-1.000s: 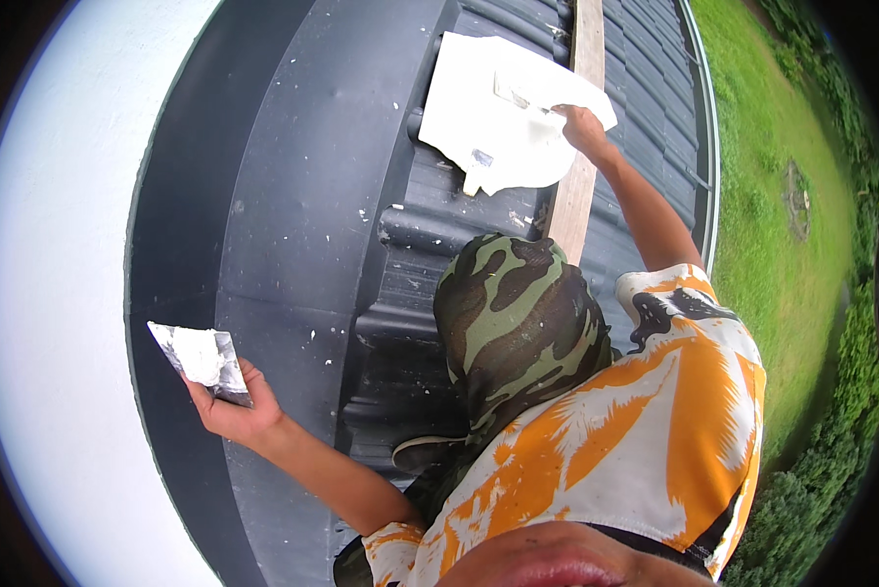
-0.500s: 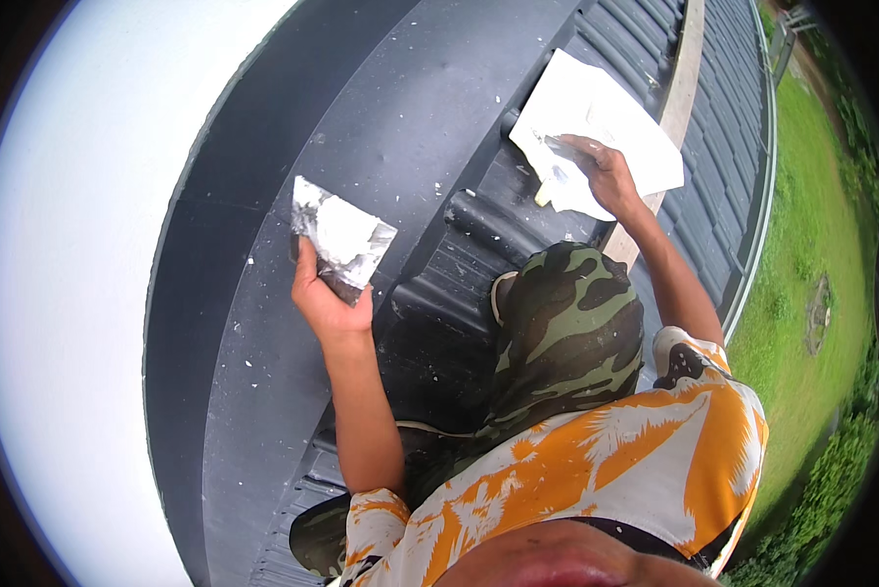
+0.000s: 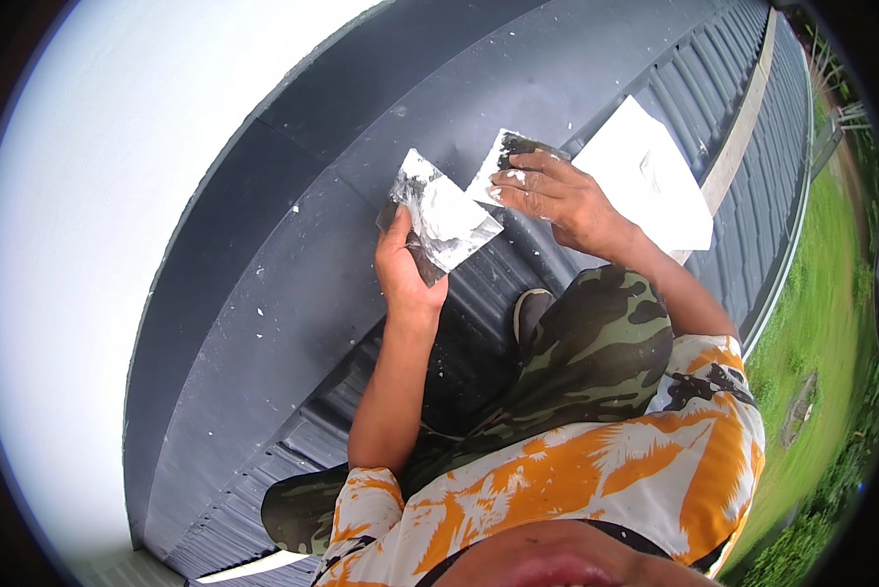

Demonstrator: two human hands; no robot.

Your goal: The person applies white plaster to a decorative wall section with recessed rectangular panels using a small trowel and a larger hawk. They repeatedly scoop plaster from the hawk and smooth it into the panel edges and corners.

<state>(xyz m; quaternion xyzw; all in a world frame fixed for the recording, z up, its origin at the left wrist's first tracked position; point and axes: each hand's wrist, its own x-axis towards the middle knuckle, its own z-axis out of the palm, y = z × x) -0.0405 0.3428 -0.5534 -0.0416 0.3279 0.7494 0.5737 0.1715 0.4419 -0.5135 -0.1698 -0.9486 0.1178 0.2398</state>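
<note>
My left hand (image 3: pixel 410 259) grips a flat putty scraper (image 3: pixel 469 248) whose face carries a thick heap of white paste (image 3: pixel 437 210). Close by on the right, my right hand (image 3: pixel 566 201) is closed around a second putty scraper (image 3: pixel 498 157), dark and smeared with white along its edge. White paste also marks the right fingers. The two blades come very near each other; whether they touch I cannot tell. Just beyond the right hand lies a white sheet or board (image 3: pixel 645 176), with a slight bump or smear in its middle.
I crouch on a dark ribbed metal roof (image 3: pixel 351 391), beside smooth grey flashing (image 3: pixel 263 313) specked with white. A white wall (image 3: pixel 87 245) rises on the left. A wooden strip (image 3: pixel 743 117) runs along the roof at right; past the roof edge, grass (image 3: pixel 811 323) lies below.
My right hand has come away from the white sheet, bringing its scraper left toward the other one. The left hand with its paste-loaded scraper appears farther right. The whole view has shifted too.
</note>
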